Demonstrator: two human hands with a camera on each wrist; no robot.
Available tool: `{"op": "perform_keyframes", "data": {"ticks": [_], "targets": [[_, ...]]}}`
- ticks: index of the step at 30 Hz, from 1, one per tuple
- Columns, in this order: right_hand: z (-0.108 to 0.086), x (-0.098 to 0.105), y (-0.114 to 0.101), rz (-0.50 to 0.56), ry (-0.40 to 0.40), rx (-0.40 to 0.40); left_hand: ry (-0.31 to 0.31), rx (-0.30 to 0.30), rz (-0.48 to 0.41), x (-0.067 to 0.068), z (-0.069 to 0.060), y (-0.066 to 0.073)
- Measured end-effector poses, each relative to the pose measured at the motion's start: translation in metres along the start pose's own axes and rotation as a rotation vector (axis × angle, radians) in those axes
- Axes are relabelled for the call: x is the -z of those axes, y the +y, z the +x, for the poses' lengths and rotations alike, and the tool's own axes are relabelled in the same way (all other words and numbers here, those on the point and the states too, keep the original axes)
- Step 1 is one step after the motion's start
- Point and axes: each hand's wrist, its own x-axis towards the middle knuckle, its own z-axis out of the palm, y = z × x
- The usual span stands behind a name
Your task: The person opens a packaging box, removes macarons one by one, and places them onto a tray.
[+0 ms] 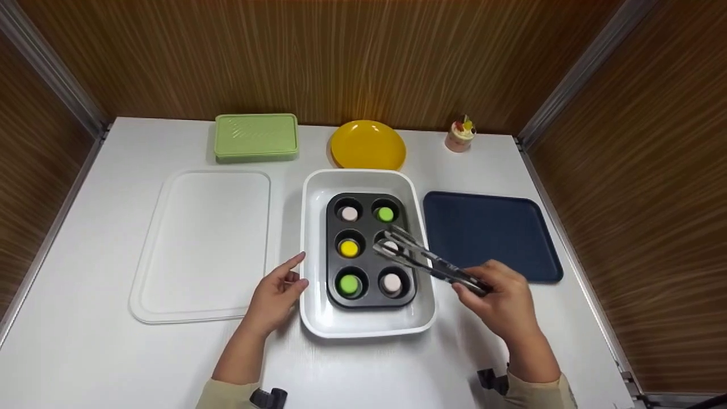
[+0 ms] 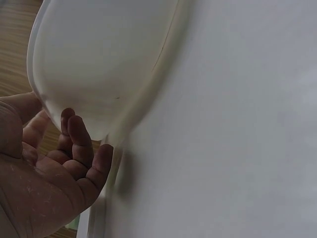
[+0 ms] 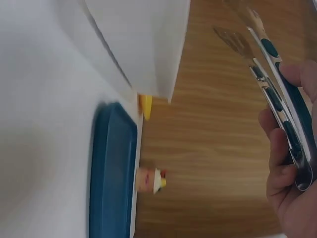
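A dark muffin pan (image 1: 372,267) lies inside a white bin (image 1: 423,328). Small round pieces sit in its cups: a yellow one (image 1: 349,248), two green, and several pale pink or white. My right hand (image 1: 502,298) grips metal tongs (image 1: 448,271), whose parted tips hover over the right middle cup, partly covering the pale piece there. The same hand (image 3: 294,203) and tongs (image 3: 274,98) show in the right wrist view. At the bin's left rim, my left hand (image 1: 275,301) has its fingertips at the edge, fingers loosely bent; its palm side (image 2: 54,173) shows in the left wrist view.
A white tray (image 1: 218,244) lies left of the bin, a dark blue tray (image 1: 491,236) right of it. Along the back stand a green lidded box (image 1: 255,135), a yellow plate (image 1: 368,145) and a small dessert cup (image 1: 459,136). Wood-grain panels surround the table.
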Motion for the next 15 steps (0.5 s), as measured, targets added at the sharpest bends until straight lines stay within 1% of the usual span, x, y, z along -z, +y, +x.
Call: {"op": "perform_keyframes", "data": {"ticks": [8, 11, 15], "targets": [[0.002, -0.018, -0.013, -0.058, -0.107, 0.127, 0.000, -0.019, 0.010, 0.000, 0.000, -0.001], [0.003, -0.023, -0.014, -0.071, -0.121, 0.175, -0.003, -0.017, 0.010, 0.000, -0.001, -0.001], [0.003, -0.029, -0.015, -0.098, -0.152, 0.215, -0.003, 0.000, 0.023, 0.000, 0.000, 0.000]]}}
